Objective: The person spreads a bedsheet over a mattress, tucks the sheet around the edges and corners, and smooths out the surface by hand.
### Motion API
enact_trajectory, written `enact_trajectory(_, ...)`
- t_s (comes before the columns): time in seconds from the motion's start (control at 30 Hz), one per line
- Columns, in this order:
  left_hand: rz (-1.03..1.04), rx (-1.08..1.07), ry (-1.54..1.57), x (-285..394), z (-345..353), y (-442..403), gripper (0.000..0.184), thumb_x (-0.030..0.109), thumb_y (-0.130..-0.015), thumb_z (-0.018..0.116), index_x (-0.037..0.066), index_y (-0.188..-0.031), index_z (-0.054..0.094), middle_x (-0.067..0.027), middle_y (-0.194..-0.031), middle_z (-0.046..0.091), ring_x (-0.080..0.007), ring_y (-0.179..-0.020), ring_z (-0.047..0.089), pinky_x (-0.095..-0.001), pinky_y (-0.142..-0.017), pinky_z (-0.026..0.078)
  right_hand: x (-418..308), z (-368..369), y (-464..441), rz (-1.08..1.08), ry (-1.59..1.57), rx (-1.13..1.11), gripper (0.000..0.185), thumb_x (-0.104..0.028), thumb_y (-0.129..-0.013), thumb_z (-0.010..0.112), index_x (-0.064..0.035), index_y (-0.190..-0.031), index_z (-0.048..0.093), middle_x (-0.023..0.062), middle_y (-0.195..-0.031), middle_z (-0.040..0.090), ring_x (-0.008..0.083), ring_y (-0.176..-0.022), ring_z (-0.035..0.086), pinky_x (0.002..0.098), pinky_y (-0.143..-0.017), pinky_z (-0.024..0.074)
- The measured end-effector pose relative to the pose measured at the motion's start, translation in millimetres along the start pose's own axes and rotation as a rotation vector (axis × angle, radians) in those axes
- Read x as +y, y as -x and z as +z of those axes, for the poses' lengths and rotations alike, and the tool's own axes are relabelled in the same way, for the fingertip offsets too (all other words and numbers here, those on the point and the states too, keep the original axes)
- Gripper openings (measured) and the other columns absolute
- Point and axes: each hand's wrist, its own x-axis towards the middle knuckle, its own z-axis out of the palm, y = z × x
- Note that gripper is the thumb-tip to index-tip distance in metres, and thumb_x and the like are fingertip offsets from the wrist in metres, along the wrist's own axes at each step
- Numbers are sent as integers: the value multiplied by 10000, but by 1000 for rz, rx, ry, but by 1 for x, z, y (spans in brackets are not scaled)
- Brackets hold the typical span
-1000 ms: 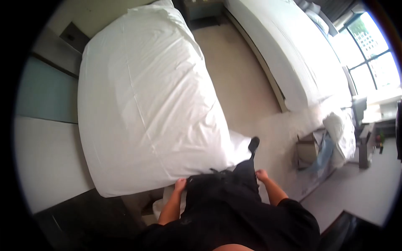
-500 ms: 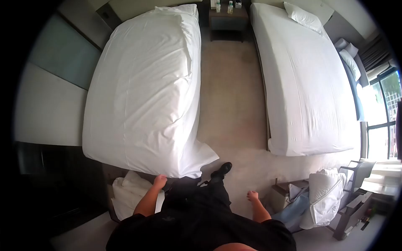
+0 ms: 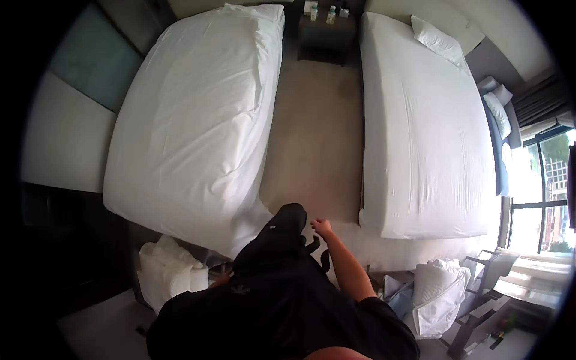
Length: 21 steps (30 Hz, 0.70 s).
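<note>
While my right hand (image 3: 322,227) hangs just beside my leg (image 3: 273,237), fingers curled, can't tell if gripping anything, the left sheet (image 3: 186,129) lies left of it, apart. Left hand's hidden, state unclear; leg blocks sheet's near corner.

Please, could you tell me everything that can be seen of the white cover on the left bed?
The white cover looks like smooth, plain cloth, spread over nearly the whole bed. Diagonal wrinkles cross its surface, clearest toward the aisle side, and a loose, rumpled ridge runs along that side near the head end. At the foot, its aisle-side corner drapes down behind the person's dark-clothed leg; whether they touch cannot be told. The right hand is apart from it.
</note>
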Motion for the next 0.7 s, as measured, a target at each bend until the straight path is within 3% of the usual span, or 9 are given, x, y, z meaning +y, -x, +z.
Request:
enact_trajectory(0.1, -10, 39, 122, 52, -14, -11, 233, 225, -751, 486, 35, -803, 612, -138, -781, 614, -249, -727, 588, -365, -652, 452, -75, -26, -15, -24, -212, -70, 228, -228, -774, 552, -21, -836, 626, 56, -717, 605, 135, -644, 570, 264, -601, 452)
enact_trajectory(0.2, -22, 98, 269, 107, -38, -40, 230, 222, -756, 474, 37, -790, 608, -140, -778, 611, -255, -721, 583, -373, -651, 449, -140, -73, -61, -171, -256, -2, 206, -236, -762, 574, -36, -748, 620, 21, -635, 578, 123, -587, 546, 245, -533, 416)
enact_trajectory(0.37, -72, 82, 384, 210, -100, -106, 229, 216, -764, 453, 41, -768, 601, -143, -774, 606, -265, -712, 576, -387, -649, 444, -246, -182, -140, -236, 91, 266, 256, -258, -767, 593, -23, -668, 602, 3, -574, 536, 73, -545, 477, 230, -518, 389)
enact_trajectory(0.5, -31, 4, 309, 307, -162, -154, 232, 212, -770, 437, 44, -750, 595, -145, -770, 602, -273, -705, 570, -399, -648, 440, -241, -248, -202, -67, -67, 283, 238, -247, -778, 589, -19, -711, 598, 17, -624, 554, 94, -543, 500, 234, -492, 400)
enact_trajectory(0.57, 23, -3, 247, 366, -202, -187, 234, 210, -773, 429, 46, -742, 593, -146, -769, 599, -277, -701, 567, -404, -647, 438, -223, -273, -223, 130, 46, 254, 214, -227, -773, 581, -23, -711, 601, 31, -617, 552, 110, -522, 505, 242, -471, 398)
enact_trajectory(0.63, 78, 41, 199, 441, -266, -225, 238, 208, -777, 420, 47, -733, 590, -147, -767, 597, -281, -697, 564, -410, -646, 436, -214, -294, -226, 368, 229, 112, 279, -308, -781, 547, -37, -735, 594, 26, -635, 564, 126, -534, 510, 276, -500, 406)
enact_trajectory(0.7, 172, 223, 310, 528, -357, -251, 242, 206, -780, 412, 49, -724, 587, -148, -765, 595, -285, -693, 561, -416, -646, 434, -209, -319, -229, 625, 108, -87, 223, -281, -771, 496, -67, -749, 555, 16, -641, 526, 167, -590, 517, 319, -522, 414)
